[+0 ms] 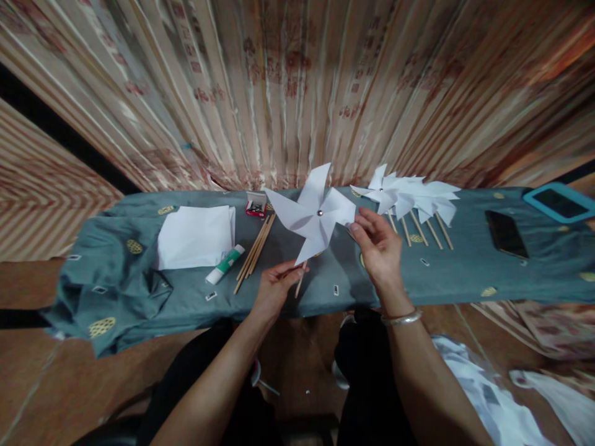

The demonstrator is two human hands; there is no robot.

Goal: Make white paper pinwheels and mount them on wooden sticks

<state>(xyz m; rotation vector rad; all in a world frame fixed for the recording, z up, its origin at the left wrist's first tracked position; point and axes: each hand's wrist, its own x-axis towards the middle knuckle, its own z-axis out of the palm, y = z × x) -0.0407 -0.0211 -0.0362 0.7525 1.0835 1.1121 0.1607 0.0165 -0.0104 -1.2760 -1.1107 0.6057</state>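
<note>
A white paper pinwheel (312, 224) with a shiny pin at its centre is held up over the middle of the cloth-covered table. My left hand (277, 284) is closed around its thin wooden stick (300, 282), just below the lowest blade. At the right blade, my right hand (379, 238) pinches the paper edge between thumb and fingers. Several finished-looking pinwheels (413, 193) on sticks lie overlapped to the right. Left of the held pinwheel are loose wooden sticks (255, 251), a small red box (255, 204) of pins and a green-and-white glue stick (225, 264).
A stack of white paper (198, 236) lies on the left of the green patterned cloth (134, 279). At the right are a dark phone (506, 234) and a blue-framed device (560, 202). A pleated curtain (279, 93) hangs right behind the table.
</note>
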